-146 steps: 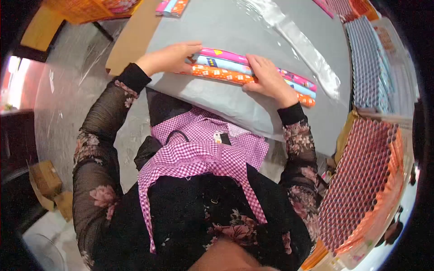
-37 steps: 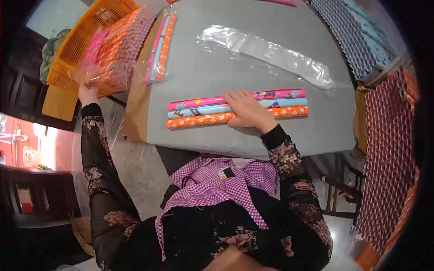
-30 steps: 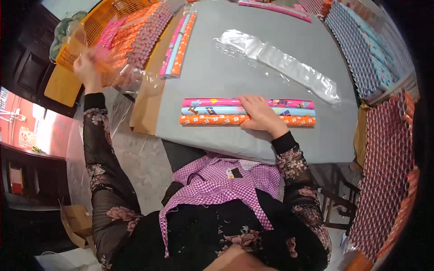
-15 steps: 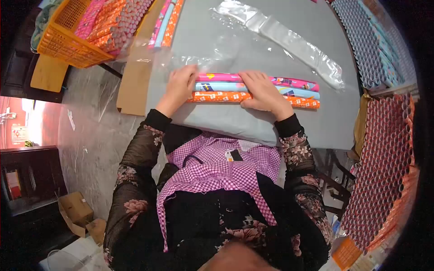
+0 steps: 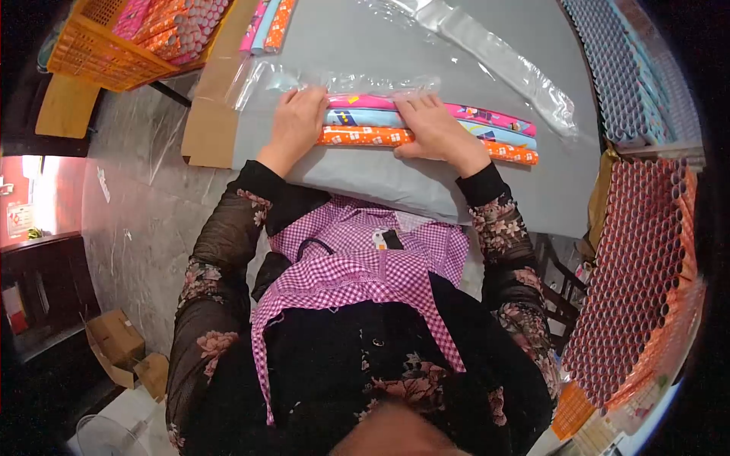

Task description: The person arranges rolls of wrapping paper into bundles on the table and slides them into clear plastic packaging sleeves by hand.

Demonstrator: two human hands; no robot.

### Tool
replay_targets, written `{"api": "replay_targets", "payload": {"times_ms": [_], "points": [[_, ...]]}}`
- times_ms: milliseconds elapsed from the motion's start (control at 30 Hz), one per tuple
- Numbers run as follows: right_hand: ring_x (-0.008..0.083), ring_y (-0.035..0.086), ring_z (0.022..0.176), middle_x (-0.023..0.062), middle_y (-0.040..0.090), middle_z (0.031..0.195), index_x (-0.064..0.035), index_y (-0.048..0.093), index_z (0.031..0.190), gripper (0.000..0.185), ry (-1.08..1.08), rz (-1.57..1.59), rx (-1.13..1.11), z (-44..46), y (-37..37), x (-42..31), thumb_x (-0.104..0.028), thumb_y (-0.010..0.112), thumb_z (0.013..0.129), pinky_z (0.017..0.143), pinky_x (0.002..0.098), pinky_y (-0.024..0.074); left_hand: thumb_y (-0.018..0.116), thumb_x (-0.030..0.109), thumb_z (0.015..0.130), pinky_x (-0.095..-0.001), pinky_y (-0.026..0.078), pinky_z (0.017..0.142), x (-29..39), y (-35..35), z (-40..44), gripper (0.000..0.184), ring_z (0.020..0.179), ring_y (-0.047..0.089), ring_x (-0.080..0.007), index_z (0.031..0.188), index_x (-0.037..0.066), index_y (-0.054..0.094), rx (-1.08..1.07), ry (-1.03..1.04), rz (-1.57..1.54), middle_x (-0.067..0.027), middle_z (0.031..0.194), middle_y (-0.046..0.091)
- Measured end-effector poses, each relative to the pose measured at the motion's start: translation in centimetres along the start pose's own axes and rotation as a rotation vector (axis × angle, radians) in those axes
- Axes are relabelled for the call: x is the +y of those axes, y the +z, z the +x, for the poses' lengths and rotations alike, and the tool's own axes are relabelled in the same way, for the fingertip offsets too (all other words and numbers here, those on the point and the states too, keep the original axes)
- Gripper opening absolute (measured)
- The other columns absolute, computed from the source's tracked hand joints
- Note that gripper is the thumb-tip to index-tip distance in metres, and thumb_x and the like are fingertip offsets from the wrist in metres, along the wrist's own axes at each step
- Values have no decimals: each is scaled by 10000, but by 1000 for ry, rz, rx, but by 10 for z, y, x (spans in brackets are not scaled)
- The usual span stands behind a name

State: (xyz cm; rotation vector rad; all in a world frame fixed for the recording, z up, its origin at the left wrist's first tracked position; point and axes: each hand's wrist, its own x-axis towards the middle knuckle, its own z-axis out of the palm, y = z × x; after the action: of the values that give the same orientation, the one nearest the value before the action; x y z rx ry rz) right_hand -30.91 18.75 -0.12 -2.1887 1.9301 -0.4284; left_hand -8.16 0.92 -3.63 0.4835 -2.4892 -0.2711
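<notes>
1. Right hand (image 5: 433, 125): laid wide across orange roll (image 5: 372, 136), blue roll (image 5: 372, 118) and pink roll (image 5: 490, 117) near mid-length, upper centre of the frame.
2. Left hand (image 5: 299, 125): over their left end, fingers close together; grip cannot be determined.
3. Roll order: orange nearest, pink farthest; long axes parallel, left to right, right ends slightly lower.
4. Clear film (image 5: 365, 82): just beyond the pink roll, upper left of centre; left hand nearer its middle.

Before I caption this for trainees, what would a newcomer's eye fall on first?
Three bright rolls, pink, blue and orange, lie together on the grey table, the left hand and right hand on them. At right, stacked tubes show rows of round ends; upper left, an orange basket holds more.
</notes>
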Motion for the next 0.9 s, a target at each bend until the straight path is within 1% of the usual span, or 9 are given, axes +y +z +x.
{"api": "replay_targets", "payload": {"times_ms": [267,367,433,467,500,600,667,767,900], "points": [[386,493,1262,231,514,1352,57,429,1373,929,-55,49,105,44,26,-35,-393,809,655,1072,458,385,554,130,972,-435,452,931,-2,2,-1,157,964,650,-295,1093,50,616,-6,-9,32,-120,993,683],[387,513,1242,236,535,1320,54,421,1377,895,-60,63,151,44,32,-37,-396,781,693,1071,454,388,573,142,966,-431,459,930,-4,0,-2,167,957,654,-298,1101,58,626,37,7,8,-122,1006,687],[382,520,1229,235,542,1306,52,422,1376,886,-69,56,181,43,35,-34,-398,773,698,1061,450,393,590,124,957,-430,469,930,-10,-9,2,176,997,645,-309,1113,56,639,-96,-172,-138,-129,1037,692],[377,528,1217,234,549,1292,50,423,1375,877,-84,53,206,43,36,-34,-400,765,704,1051,446,398,590,124,957,-430,469,930,-18,-15,2,176,997,645,-309,1113,56,639,-101,-159,-139,-129,1037,692],[369,542,1186,229,561,1270,51,424,1372,870,-6,67,84,44,29,-38,-391,757,701,1028,441,406,593,98,951,-428,475,923,-29,-23,3,172,1024,635,-317,1110,50,640,-30,-120,-98,-130,1057,693],[360,551,1165,226,569,1261,56,424,1367,872,-55,12,160,42,29,-38,-384,759,692,1018,433,406,587,40,939,-412,485,912,-55,-50,0,171,1059,621,-320,1102,37,638,35,2,16,-130,1101,689],[356,554,1156,225,575,1248,68,399,1387,910,-120,5,276,43,39,-33,-374,765,681,1019,419,405,578,8,933,-399,488,909,-69,-65,-12,176,1067,616,-315,1098,30,635,32,67,105,-129,1127,685],[348,562,1124,238,579,1223,94,313,1442,1017,-109,41,284,41,35,-33,-359,780,660,1008,419,417,555,-39,921,-349,478,931,-88,-75,-35,215,1079,624,-261,1108,30,632,-59,-92,-38,-113,1197,667],[349,570,1101,242,599,1155,117,231,1473,1094,-106,19,296,41,35,-34,-357,785,657,987,418,420,546,-71,906,-350,479,931,-89,-85,-51,228,1103,621,-262,1100,19,626,-4,-131,-73,-112,1211,666]]}}
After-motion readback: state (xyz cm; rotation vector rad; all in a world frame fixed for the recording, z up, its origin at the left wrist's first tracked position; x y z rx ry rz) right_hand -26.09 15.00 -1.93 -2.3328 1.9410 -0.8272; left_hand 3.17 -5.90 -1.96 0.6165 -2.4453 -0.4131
